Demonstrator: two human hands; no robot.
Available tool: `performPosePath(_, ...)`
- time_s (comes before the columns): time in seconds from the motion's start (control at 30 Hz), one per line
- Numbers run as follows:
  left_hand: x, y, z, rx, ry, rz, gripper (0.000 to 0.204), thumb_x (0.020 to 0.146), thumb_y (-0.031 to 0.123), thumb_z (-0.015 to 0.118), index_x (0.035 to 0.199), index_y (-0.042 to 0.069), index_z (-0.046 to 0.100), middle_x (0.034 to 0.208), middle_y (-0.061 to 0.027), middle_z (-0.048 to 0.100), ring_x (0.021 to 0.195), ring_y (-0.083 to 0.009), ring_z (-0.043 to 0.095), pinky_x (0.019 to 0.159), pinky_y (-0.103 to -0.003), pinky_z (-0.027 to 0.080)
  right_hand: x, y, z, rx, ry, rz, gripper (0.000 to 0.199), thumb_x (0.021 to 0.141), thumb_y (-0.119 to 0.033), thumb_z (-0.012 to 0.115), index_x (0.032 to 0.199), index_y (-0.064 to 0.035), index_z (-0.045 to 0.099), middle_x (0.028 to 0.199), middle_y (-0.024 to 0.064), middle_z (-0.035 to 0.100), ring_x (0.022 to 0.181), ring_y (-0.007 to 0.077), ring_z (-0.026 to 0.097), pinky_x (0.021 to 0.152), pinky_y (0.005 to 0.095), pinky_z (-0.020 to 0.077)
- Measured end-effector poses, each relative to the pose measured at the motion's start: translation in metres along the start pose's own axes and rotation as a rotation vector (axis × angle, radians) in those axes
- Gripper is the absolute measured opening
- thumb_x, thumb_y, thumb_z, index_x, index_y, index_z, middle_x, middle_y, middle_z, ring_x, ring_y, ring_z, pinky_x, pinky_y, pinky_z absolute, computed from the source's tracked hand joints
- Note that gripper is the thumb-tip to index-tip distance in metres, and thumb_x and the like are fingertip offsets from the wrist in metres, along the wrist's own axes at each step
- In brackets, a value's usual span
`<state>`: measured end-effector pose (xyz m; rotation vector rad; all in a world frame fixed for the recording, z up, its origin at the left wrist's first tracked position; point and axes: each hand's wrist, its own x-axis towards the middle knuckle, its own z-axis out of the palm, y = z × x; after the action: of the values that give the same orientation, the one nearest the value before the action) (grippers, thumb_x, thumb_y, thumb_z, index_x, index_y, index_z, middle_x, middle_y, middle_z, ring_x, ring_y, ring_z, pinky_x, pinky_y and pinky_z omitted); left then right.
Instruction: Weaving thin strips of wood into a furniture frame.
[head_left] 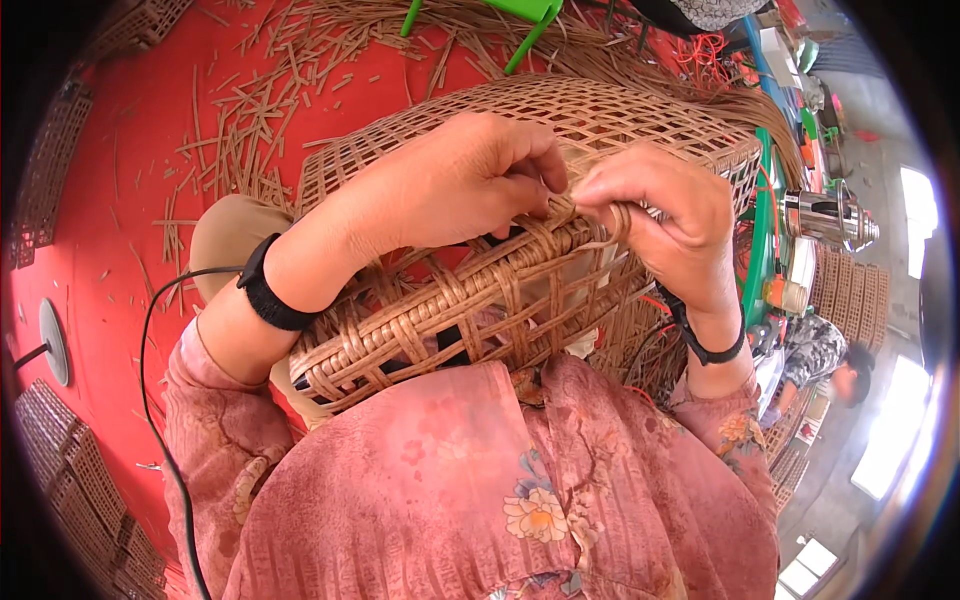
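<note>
The basket (470, 290) lies on its side in the person's lap at the picture's centre; its lattice body looks woven through, and the thick braided rim is bound from seven o'clock up to about one o'clock, so I judge only the last stretch of rim is left; the left hand (470, 175) pinches a cane strand (612, 222) there, fingers together; the right hand (665, 215) clamps the same strand; cut cane scraps (250, 110) litter the red floor (110, 250) at eleven o'clock.
</note>
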<state>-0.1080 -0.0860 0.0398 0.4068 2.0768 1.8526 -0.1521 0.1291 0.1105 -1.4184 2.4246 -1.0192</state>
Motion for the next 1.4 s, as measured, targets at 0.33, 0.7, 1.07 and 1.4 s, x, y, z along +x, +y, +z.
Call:
performPosePath(0.33, -0.002, -0.004, 0.001, 0.116, 0.029, 0.178, 0.012, 0.095, 0.007, 0.057, 0.104, 0.002, 0.063, 0.084, -0.0010, 0.068, 0.069, -0.0056, 0.058, 0.060, -0.023, 0.049, 0.004, -0.003, 0.000, -0.113, -0.071, -0.102, 0.029, 0.069, 0.007, 0.066, 0.093, -0.0076, 0.071, 0.086, 0.0057, 0.069, 0.083, 0.0259, 0.067, 0.072, 0.0366, 0.0497)
performPosePath(0.7, -0.001, 0.003, -0.001, 0.067, -0.064, 0.063, 0.014, 0.097, 0.009, 0.057, 0.108, 0.003, 0.062, 0.091, -0.0006, 0.068, 0.075, -0.0056, 0.058, 0.063, -0.023, 0.050, -0.002, 0.001, 0.000, -0.194, -0.108, -0.137, 0.025, 0.071, 0.002, 0.067, 0.093, -0.0079, 0.070, 0.087, 0.0053, 0.070, 0.082, 0.0263, 0.066, 0.075, 0.0368, 0.0491)
performPosePath(1.07, -0.024, 0.037, -0.028, 0.067, -0.195, -0.102, 0.024, 0.096, 0.015, 0.062, 0.116, 0.002, 0.062, 0.095, -0.0016, 0.067, 0.083, -0.0084, 0.061, 0.072, -0.025, 0.052, -0.097, 0.012, -0.020, 0.762, 0.323, 0.318, 0.017, 0.094, -0.010, 0.060, 0.098, 0.0033, 0.070, 0.097, 0.0119, 0.072, 0.085, 0.0197, 0.069, 0.071, 0.0322, 0.0554)
performPosePath(1.4, -0.076, 0.065, -0.022, 0.806, -0.042, 0.057, 0.052, 0.073, 0.016, 0.078, 0.119, 0.002, 0.058, 0.112, -0.0133, 0.062, 0.104, -0.0283, 0.062, 0.092, -0.038, 0.050, -0.148, 0.023, 0.063, 1.108, 0.301, 0.896, 0.031, 0.098, -0.028, 0.061, 0.105, 0.0026, 0.060, 0.092, 0.0129, 0.069, 0.072, 0.0200, 0.068, 0.060, 0.0300, 0.0516)
